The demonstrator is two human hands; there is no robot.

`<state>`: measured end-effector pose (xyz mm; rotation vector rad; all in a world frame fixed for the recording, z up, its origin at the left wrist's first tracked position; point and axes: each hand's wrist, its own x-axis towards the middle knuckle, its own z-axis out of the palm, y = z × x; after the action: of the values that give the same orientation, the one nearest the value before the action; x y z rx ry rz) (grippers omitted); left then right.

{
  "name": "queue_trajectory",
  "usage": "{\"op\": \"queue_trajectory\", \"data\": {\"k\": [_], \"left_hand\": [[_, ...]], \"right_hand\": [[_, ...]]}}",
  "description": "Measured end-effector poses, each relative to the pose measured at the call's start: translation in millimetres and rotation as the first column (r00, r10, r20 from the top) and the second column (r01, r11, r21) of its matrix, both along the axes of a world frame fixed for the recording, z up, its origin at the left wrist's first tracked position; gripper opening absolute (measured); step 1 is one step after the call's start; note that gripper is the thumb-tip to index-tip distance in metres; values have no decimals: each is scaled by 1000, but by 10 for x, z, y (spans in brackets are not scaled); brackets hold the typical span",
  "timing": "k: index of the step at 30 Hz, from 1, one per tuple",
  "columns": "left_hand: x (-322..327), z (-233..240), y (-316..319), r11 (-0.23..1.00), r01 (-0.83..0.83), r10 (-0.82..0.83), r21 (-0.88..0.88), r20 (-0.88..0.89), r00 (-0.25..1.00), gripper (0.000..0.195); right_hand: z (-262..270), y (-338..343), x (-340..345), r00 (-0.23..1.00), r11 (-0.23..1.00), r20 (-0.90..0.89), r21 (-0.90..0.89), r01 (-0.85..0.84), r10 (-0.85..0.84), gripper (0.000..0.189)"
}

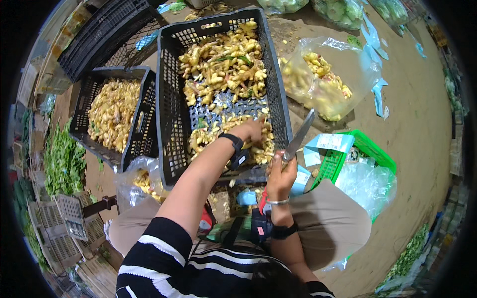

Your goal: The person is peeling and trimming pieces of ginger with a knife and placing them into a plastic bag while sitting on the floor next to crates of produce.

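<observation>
My left hand (249,130) reaches down into the near part of a large black plastic crate (161,111), over small ginger pieces (201,139). Its fingers are blurred, and whether they hold a piece cannot be told. Larger ginger roots (231,63) with some green shoots lie heaped in the crate's far part. Just outside the near right corner, my right hand (282,173) is closed around the handle of a knife (301,134), blade pointing up and away. A clear plastic bag of ginger (324,82) lies right of the crate.
Left of the large crate, a smaller black crate (139,111) holds small ginger pieces. Another clear bag of ginger (143,182) is by my left knee. A green basket (372,149) with plastic bags stands at my right knee. Leafy greens (65,160) lie at the left.
</observation>
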<state>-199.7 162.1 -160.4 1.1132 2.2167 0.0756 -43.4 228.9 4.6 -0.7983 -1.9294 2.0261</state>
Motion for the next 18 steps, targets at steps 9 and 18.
{"op": "queue_trajectory", "data": {"k": [9,18], "left_hand": [[-1022,292,-40,928,-326,353,-179,150,924,33],[-1370,7,-241,667,-652,744,361,-268,612,18]], "right_hand": [[-330,94,-224,994,978,-38,-189,93,-102,12],[-394,54,-211,999,975,-19,-217,37,-43,12]]}}
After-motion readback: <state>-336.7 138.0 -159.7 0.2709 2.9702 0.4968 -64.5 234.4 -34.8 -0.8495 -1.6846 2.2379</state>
